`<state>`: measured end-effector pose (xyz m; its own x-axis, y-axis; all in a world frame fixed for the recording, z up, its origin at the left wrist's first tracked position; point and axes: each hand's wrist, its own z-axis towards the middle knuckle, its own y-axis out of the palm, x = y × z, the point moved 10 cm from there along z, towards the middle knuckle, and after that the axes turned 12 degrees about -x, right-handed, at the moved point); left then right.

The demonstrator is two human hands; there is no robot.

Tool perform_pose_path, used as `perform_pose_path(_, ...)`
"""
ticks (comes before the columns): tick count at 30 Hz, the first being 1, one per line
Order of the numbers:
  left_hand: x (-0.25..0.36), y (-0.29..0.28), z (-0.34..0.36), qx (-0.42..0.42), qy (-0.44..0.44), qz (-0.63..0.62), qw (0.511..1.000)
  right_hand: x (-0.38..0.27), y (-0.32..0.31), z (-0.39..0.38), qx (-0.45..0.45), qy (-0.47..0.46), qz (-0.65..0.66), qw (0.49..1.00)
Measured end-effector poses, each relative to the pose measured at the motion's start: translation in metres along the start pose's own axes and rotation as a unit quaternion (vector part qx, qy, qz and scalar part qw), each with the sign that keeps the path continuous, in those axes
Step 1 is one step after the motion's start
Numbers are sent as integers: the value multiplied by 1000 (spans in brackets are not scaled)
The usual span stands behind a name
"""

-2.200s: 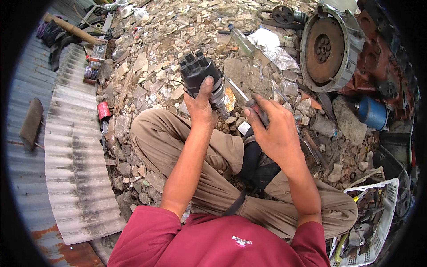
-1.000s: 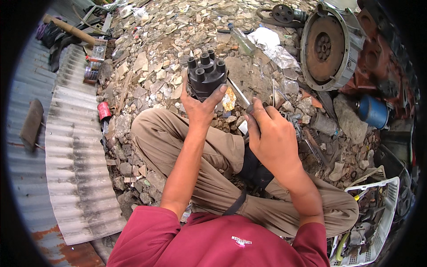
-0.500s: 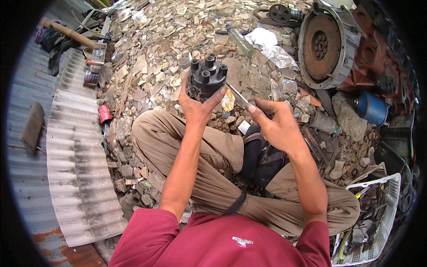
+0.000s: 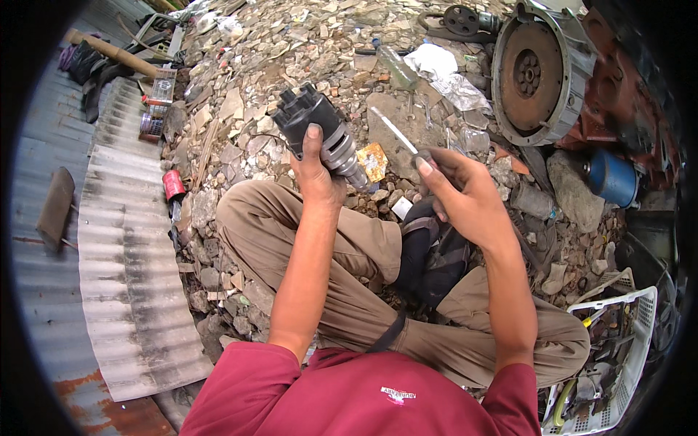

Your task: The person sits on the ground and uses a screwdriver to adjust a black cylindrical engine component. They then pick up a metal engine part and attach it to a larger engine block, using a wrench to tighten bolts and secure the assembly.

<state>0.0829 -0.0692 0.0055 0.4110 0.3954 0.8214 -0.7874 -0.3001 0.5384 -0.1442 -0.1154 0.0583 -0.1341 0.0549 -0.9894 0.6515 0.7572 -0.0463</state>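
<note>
My left hand (image 4: pixel 318 173) is wrapped round an engine distributor (image 4: pixel 320 127), thumb along its side. The distributor lies tilted, its black cap with several stubby towers to the upper left and its metal shaft end to the lower right. In my right hand (image 4: pixel 456 190) is a screwdriver (image 4: pixel 394 131), its thin bright shaft pointing up and left, apart from the distributor. The palm and fingers hide most of its handle. Both hands are above my crossed legs and the stony ground.
A flywheel housing (image 4: pixel 534 76) stands at the right, with a blue filter-like cylinder (image 4: pixel 611 176) below it. A white plastic crate (image 4: pixel 643 320) of parts sits by my right knee. White cloth (image 4: pixel 436 65) and a bottle (image 4: pixel 396 69) lie ahead; corrugated sheets (image 4: pixel 131 269) line the left.
My left hand has turned the distributor from cap-up to lying tilted, so its metal body and shaft show. The screwdriver tip has moved away from it, now angled more upward.
</note>
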Motion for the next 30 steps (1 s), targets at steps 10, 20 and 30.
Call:
perform_pose_path(10,-32,28,-9,-28,-106,-90,990,3,-15,7,156,-97,-53,981)
perform_pose_path(20,-76,69,-39,-142,-245,1,959,22,-39,18,157,-84,13,984)
perform_pose_path(30,-74,68,-35,-112,-224,57,967,31,-46,18,163,-32,10,986)
